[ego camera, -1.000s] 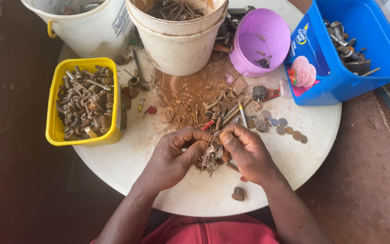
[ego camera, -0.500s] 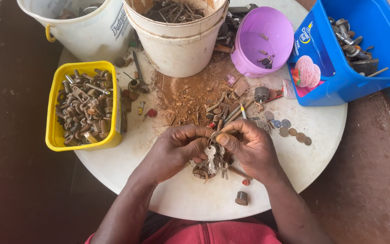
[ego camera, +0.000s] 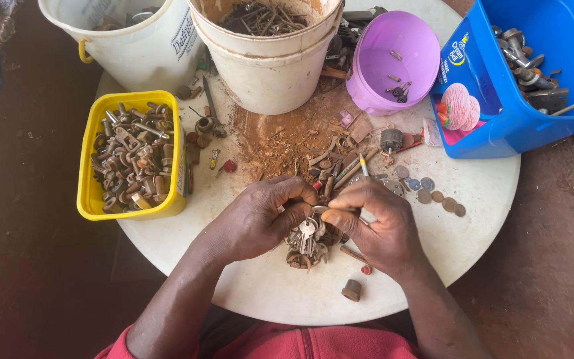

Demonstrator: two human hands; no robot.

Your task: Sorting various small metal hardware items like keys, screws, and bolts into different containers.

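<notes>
My left hand (ego camera: 257, 219) and my right hand (ego camera: 370, 223) meet over the near middle of a round white table (ego camera: 479, 199). Together they pinch a bunch of old keys (ego camera: 305, 238) on a ring, and the keys hang down between my fingers, just above the tabletop. A small heap of rusty metal bits (ego camera: 330, 166) lies just beyond my hands, on a patch of rust dust.
A yellow tub (ego camera: 133, 156) of rusty hardware stands at left. Two white buckets (ego camera: 270, 56) stand at the back, beside a purple bowl (ego camera: 396, 63) and a blue tub (ego camera: 533, 73) of metal parts. Several coins (ego camera: 433, 196) lie at right; a nut (ego camera: 351, 290) lies near the front edge.
The keys have come up from the table's surface into a hanging bunch between my fingers. My hands have stayed in the same place, drawn slightly closer together.
</notes>
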